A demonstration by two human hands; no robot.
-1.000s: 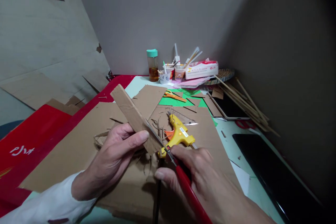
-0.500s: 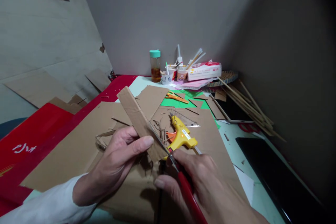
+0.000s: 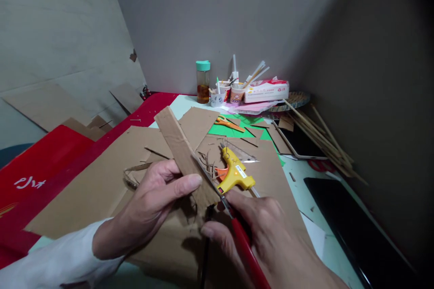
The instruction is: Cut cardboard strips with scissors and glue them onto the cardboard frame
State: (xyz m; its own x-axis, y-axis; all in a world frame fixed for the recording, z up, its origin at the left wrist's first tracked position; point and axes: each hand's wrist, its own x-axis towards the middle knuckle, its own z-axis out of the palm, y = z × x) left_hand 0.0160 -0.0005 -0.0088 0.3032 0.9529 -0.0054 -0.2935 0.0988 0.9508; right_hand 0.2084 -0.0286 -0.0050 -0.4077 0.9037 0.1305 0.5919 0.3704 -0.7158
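Against half a second ago little has changed: the long brown corrugated cardboard strip (image 3: 179, 144) has swung a touch, its far end now slightly higher and further right, and the right hand (image 3: 267, 239) with its red-handled cutting tool (image 3: 244, 244) sits a shade lower. The left hand (image 3: 152, 198) keeps the same hold.

The strip is flat, matte and straight-sided, with a rough, frayed near end. It is held in the air above a large brown cardboard sheet (image 3: 101, 180) that covers much of the worktop (image 3: 305, 185). The left grip is closed on the strip's lower half – thumb pressed across the top face, fingers curled beneath. The right grip is wrapped shut around the smooth red handle; the tool's thin metal blade lies along the strip's right edge, touching it.

The strip's long axis runs on a diagonal – from the near end between the two hands up and away to the left, its squared far end pointing toward the red cloth (image 3: 44, 162). The blade follows nearly the same line.

Just beyond the blade a glossy yellow plastic glue gun (image 3: 233, 174) lies on the sheet among thin curled cardboard shavings, beside a clear triangular ruler (image 3: 242, 156). Further back are orange-handled scissors (image 3: 228, 123) on green paper (image 3: 230, 132).
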